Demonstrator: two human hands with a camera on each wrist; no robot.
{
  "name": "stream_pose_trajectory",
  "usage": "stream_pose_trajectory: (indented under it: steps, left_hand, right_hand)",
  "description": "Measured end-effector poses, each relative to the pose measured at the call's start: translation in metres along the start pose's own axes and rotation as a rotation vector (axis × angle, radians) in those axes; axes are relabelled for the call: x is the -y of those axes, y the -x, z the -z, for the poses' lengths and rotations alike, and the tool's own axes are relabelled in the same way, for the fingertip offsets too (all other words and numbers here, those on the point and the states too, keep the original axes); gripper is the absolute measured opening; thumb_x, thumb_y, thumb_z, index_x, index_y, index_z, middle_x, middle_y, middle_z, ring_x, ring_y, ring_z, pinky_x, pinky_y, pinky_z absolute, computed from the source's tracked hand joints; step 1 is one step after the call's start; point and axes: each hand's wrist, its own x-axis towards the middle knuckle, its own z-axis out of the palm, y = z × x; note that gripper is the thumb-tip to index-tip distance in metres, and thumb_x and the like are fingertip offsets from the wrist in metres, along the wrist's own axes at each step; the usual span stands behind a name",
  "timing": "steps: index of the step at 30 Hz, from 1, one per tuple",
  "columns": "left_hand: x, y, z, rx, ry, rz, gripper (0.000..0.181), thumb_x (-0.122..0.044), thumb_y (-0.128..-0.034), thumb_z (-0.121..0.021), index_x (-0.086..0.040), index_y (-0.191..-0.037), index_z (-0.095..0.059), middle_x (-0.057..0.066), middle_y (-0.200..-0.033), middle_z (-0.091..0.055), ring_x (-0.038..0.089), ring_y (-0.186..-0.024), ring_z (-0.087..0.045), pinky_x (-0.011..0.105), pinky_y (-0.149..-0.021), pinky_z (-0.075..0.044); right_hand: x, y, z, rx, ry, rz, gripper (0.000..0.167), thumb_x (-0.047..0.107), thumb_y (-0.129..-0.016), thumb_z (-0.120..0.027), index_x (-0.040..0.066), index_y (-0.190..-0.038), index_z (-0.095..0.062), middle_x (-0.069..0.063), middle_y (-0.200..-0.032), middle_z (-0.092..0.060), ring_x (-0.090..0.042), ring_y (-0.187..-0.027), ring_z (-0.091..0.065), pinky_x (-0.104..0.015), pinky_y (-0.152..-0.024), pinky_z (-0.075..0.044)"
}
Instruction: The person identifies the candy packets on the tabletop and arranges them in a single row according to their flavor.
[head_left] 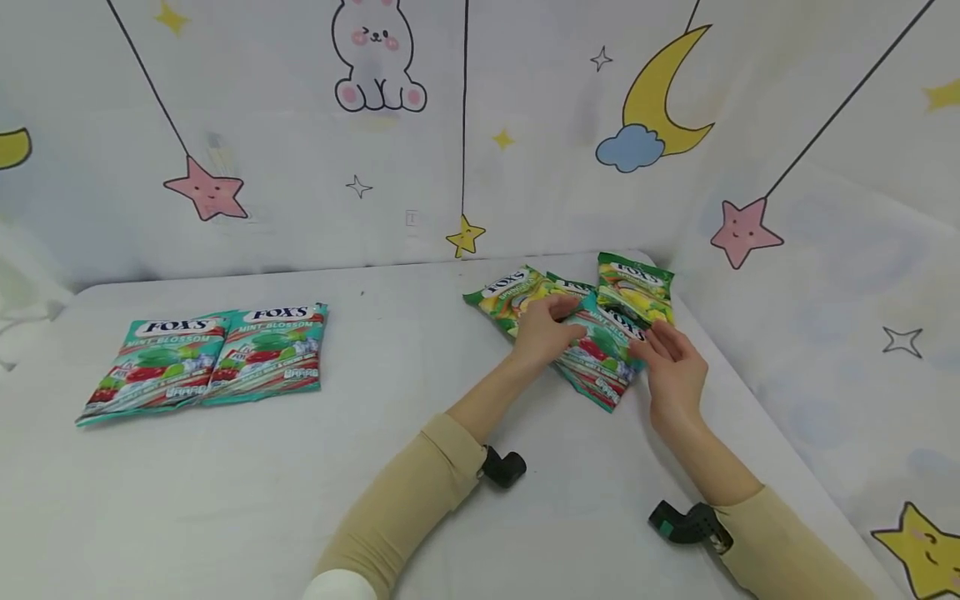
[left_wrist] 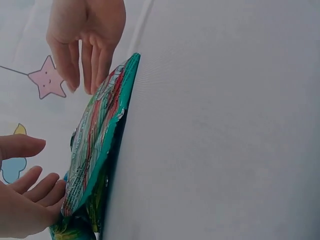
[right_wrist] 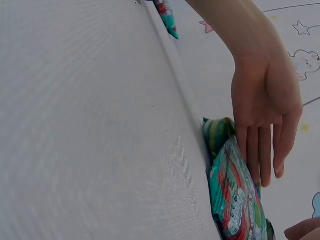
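Item: Fox's Mint Blossom candy pack [head_left: 600, 357], teal and red. Position: right part of the white-covered table [head_left: 375, 483], between the two hands, tilted, its upper part lying over yellow-green packs.

Left hand [head_left: 542, 337]: at the pack's left side; fingers extended, thumb apart, fingertips at the pack's edge; nothing pinched.

Right hand [head_left: 678, 367]: at the pack's right side; fingers nearly straight and close together, tips by the right edge; exact contact cannot be told.

Adjoining: yellow-green Fox's pack [head_left: 513, 298], behind the left hand; green-topped Fox's pack [head_left: 572, 286], mostly covered; small yellow-green Fox's pack [head_left: 637, 286], just behind the Mint Blossom pack's upper end.

Also: two further Mint Blossom packs, left one [head_left: 161, 367] and right one [head_left: 268, 352], side by side and touching, well apart from the hands, at the table's left.

Worn: beige sleeves [head_left: 408, 492]; black wrist device [head_left: 504, 468] at the left cuff.
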Motion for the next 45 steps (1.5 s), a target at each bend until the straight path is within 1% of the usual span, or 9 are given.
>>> stream_pose_trajectory:
  steps: [5, 13, 21, 27, 31, 36, 38, 41, 45]
  left_hand:
    - [0.002, -0.004, 0.003, -0.001, -0.032, -0.009, 0.045, -0.003, -0.0857, -0.073, -0.007, -0.130, -0.065, 0.008, -0.133, -0.065, 0.022, -0.126, -0.057, 0.036, -0.105, -0.047]
    - [0.007, -0.008, 0.005, 0.032, -0.045, -0.010, 0.044, -0.005, -0.0880, -0.072, -0.004, -0.131, -0.064, 0.009, -0.133, -0.065, 0.023, -0.125, -0.058, 0.036, -0.105, -0.047]
    - [0.010, -0.010, 0.004, 0.032, -0.062, -0.016, 0.044, -0.006, -0.0880, -0.074, -0.005, -0.131, -0.064, 0.007, -0.132, -0.066, 0.021, -0.125, -0.059, 0.034, -0.105, -0.047]
    - [0.010, -0.010, 0.004, 0.033, -0.052, -0.010, 0.043, -0.005, -0.0878, -0.074, -0.005, -0.130, -0.064, 0.008, -0.132, -0.066, 0.022, -0.125, -0.059, 0.035, -0.105, -0.047]
    - [0.010, -0.010, 0.003, 0.035, -0.045, -0.009, 0.043, -0.005, -0.0878, -0.073, -0.005, -0.130, -0.064, 0.008, -0.132, -0.065, 0.022, -0.124, -0.059, 0.034, -0.103, -0.048]
    - [0.012, -0.012, 0.004, 0.036, -0.035, 0.003, 0.042, -0.004, -0.0881, -0.073, -0.005, -0.129, -0.064, 0.008, -0.132, -0.065, 0.022, -0.123, -0.060, 0.034, -0.102, -0.049]
    - [0.013, -0.013, 0.004, 0.033, -0.035, 0.008, 0.043, -0.003, -0.0880, -0.073, -0.005, -0.130, -0.064, 0.008, -0.131, -0.066, 0.022, -0.123, -0.060, 0.034, -0.103, -0.049]
    - [0.013, -0.014, 0.005, 0.031, -0.033, 0.012, 0.043, -0.002, -0.0873, -0.073, -0.005, -0.129, -0.064, 0.008, -0.130, -0.066, 0.022, -0.123, -0.060, 0.033, -0.103, -0.048]
    - [0.015, -0.014, 0.004, 0.032, -0.028, 0.012, 0.042, 0.000, -0.0866, -0.073, -0.004, -0.128, -0.065, 0.009, -0.127, -0.067, 0.023, -0.122, -0.061, 0.033, -0.102, -0.049]
  right_hand:
    - [0.000, 0.001, -0.001, -0.019, 0.019, -0.005, 0.060, 0.011, -0.094, -0.068, 0.015, -0.150, -0.045, -0.005, -0.157, -0.043, -0.014, -0.142, -0.044, -0.025, -0.110, -0.038]
    - [-0.001, 0.003, -0.001, -0.078, 0.012, -0.014, 0.062, 0.005, -0.093, -0.067, 0.014, -0.150, -0.045, -0.006, -0.157, -0.042, -0.014, -0.143, -0.041, -0.028, -0.113, -0.037]
    - [-0.004, 0.006, -0.003, -0.119, -0.027, -0.019, 0.065, 0.003, -0.092, -0.067, 0.013, -0.151, -0.043, -0.003, -0.158, -0.041, -0.013, -0.144, -0.038, -0.024, -0.113, -0.036]
    - [-0.007, 0.009, -0.004, -0.167, -0.052, -0.022, 0.066, 0.000, -0.090, -0.069, 0.012, -0.150, -0.045, -0.005, -0.153, -0.044, -0.014, -0.139, -0.039, -0.024, -0.111, -0.039]
    - [-0.009, 0.010, -0.005, -0.164, -0.045, -0.036, 0.066, -0.001, -0.090, -0.068, 0.011, -0.150, -0.044, -0.006, -0.153, -0.041, -0.015, -0.138, -0.039, -0.023, -0.110, -0.040]
    - [-0.009, 0.009, -0.006, -0.152, -0.072, -0.064, 0.067, -0.001, -0.090, -0.067, 0.013, -0.151, -0.042, -0.004, -0.156, -0.038, -0.013, -0.138, -0.038, -0.022, -0.109, -0.041]
    - [-0.009, 0.009, -0.007, -0.149, -0.083, -0.074, 0.067, -0.001, -0.090, -0.067, 0.014, -0.151, -0.042, -0.003, -0.155, -0.039, -0.013, -0.135, -0.039, -0.022, -0.108, -0.041]
    - [-0.011, 0.008, -0.007, -0.146, -0.065, -0.074, 0.066, 0.001, -0.091, -0.067, 0.013, -0.151, -0.043, -0.004, -0.152, -0.042, -0.012, -0.130, -0.042, -0.023, -0.107, -0.042]
    - [-0.014, 0.008, -0.006, -0.132, -0.043, -0.078, 0.064, 0.003, -0.092, -0.067, 0.014, -0.151, -0.044, -0.003, -0.149, -0.044, -0.011, -0.128, -0.042, -0.021, -0.106, -0.042]
